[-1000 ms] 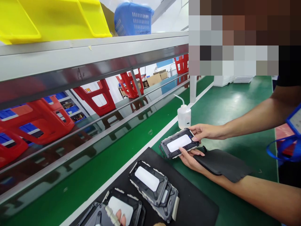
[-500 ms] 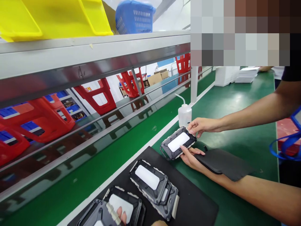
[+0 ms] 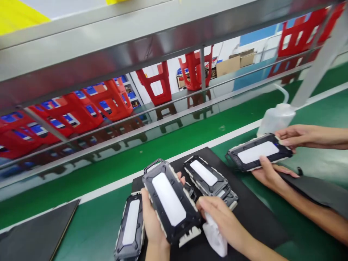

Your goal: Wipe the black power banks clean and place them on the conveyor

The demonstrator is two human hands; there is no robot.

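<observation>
No text, label, brand, number or sign can be read anywhere, neither on the black devices at lower centre nor on the red stools at upper left.

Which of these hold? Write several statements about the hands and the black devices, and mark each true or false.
1. The left hand holds a black rugged device with a white panel. True.
2. The right hand holds a screwdriver. False: it holds a white cloth.
3. A co-worker's hands hold another black device. True.
4. The white squeeze bottle lies on the black mat. False: it stands on the green bench surface.
</observation>
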